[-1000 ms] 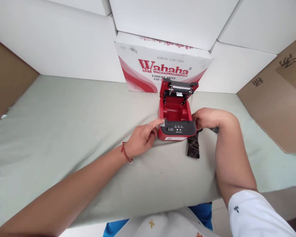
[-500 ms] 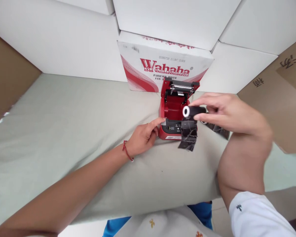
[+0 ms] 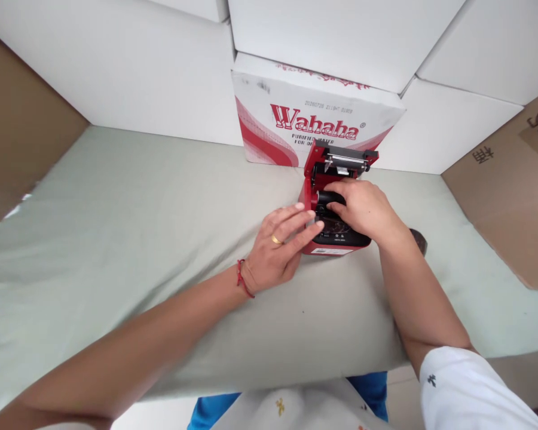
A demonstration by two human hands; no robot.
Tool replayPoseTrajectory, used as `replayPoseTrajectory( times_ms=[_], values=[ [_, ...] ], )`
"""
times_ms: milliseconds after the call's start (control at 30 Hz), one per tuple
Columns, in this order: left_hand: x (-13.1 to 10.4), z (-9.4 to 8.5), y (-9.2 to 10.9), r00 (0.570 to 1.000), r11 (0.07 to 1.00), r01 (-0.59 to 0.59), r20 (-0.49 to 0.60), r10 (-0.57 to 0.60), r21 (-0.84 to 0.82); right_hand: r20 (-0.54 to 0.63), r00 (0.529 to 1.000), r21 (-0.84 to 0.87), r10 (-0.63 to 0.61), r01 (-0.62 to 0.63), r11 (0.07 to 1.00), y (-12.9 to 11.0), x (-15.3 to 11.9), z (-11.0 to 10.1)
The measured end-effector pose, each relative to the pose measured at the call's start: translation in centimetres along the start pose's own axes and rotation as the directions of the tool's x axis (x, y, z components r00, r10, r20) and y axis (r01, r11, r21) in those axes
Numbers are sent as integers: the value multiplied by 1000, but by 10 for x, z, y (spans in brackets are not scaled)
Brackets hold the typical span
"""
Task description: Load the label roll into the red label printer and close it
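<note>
A small red and black label printer [image 3: 362, 240] sits on the cloth with its lid [image 3: 347, 156] raised. Inside its compartment lies a black label roll [image 3: 325, 199], pinched between the thumb and fingers of my right hand [image 3: 365, 209]. The roll's loose black end lies over the front panel, crinkled. My left hand [image 3: 280, 245] has its fingers stretched out, their tips at the printer's left edge and front panel. Part of the roll is hidden under my right hand.
A Wahaha water carton [image 3: 318, 113] stands right behind the printer, against stacked white boxes [image 3: 156, 77]. Brown cartons [image 3: 515, 197] flank both sides. Another black piece [image 3: 418, 240] lies right of the printer, partly behind my right forearm. Green-grey cloth [image 3: 183, 179] covers the table.
My right hand has brought the black roll down and left, from above the printer into its compartment. My left hand has gone from a pointing finger to several outstretched fingers at the printer's edge.
</note>
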State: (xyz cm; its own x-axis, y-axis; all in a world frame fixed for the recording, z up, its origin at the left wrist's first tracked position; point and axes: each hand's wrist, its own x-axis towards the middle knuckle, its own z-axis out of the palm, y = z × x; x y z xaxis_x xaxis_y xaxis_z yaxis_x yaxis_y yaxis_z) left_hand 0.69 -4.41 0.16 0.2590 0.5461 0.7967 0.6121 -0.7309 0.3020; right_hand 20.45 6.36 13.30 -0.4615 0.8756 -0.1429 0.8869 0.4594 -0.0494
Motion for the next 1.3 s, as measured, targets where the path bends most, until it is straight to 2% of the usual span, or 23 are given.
replayPoseTrajectory(
  times_ms=[133,200,267,367,433,467,600,800,967,1033,1200,1300],
  values=[
    [1,3,3,988,994,-101,111,104,-34,-47,999,37,13,-11,999,1,0,1],
    [2,4,2,987,993,-116,106,117,-23,-87,996,96,-10,19,995,2,-5,-2],
    [2,3,1,988,992,-126,91,126,-12,-184,983,200,-22,59,978,3,-13,-8],
    [3,3,1,988,991,-133,79,135,-30,-408,912,305,35,100,947,6,-24,-17],
    [3,2,1,988,990,-132,73,136,-54,-520,853,249,43,104,963,10,-24,-19],
    [3,2,1,988,989,-135,68,139,-61,-539,842,192,19,101,976,11,-22,-19],
    [4,1,4,985,986,-166,36,167,-33,-446,888,28,-111,139,990,18,-12,-16],
    [5,1,6,982,982,-189,14,189,-29,-381,902,112,-203,263,958,21,-33,-30],
    [8,-2,6,979,979,-204,17,205,-17,-131,912,67,-389,400,914,24,-48,-31],
    [9,-3,5,976,976,-219,17,219,-9,-74,919,25,-387,390,921,20,-48,-28],
    [8,-2,5,975,975,-222,24,222,0,53,962,-43,-267,269,962,0,-48,-31],
    [6,0,5,977,977,-213,19,213,0,70,966,-54,-247,251,966,-4,-49,-33]
  ],
)
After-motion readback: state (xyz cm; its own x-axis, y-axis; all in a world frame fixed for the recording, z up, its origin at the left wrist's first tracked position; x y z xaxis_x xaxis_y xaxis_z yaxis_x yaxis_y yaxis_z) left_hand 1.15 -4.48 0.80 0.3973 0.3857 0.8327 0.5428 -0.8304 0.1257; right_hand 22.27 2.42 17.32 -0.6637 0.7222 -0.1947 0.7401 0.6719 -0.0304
